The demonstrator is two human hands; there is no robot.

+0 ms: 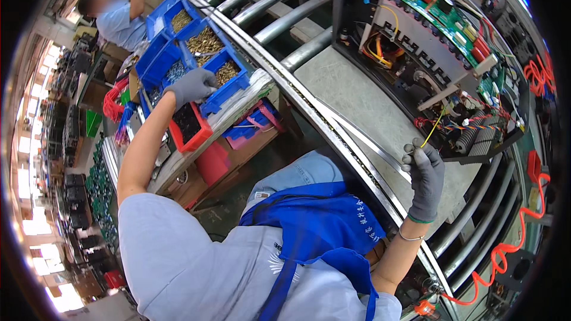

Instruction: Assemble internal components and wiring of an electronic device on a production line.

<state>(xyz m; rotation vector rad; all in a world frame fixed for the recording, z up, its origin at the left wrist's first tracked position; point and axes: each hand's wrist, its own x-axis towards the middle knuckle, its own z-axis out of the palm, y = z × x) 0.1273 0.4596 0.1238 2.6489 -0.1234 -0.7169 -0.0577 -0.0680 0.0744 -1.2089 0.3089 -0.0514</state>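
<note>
My left hand (191, 86), in a grey glove, reaches over a row of blue bins (205, 53) that hold brass screws; its fingers curl down at a bin's edge, above a red bin (189, 125) of dark parts. Whether it holds a screw is hidden. My right hand (423, 173), also gloved, pinches the end of a thin yellow wire (433, 129) that runs up into an open black machine chassis (452, 65). The chassis lies on a grey board (357, 101) on the roller conveyor, with a green circuit board (443, 12) and coloured wiring inside.
Steel rollers (279, 0) run across the line. A coiled orange air hose (505, 255) hangs at the lower right. Another person (116, 15) in a light blue shirt works behind the bins. Cardboard boxes and a pink bin sit under the bin shelf.
</note>
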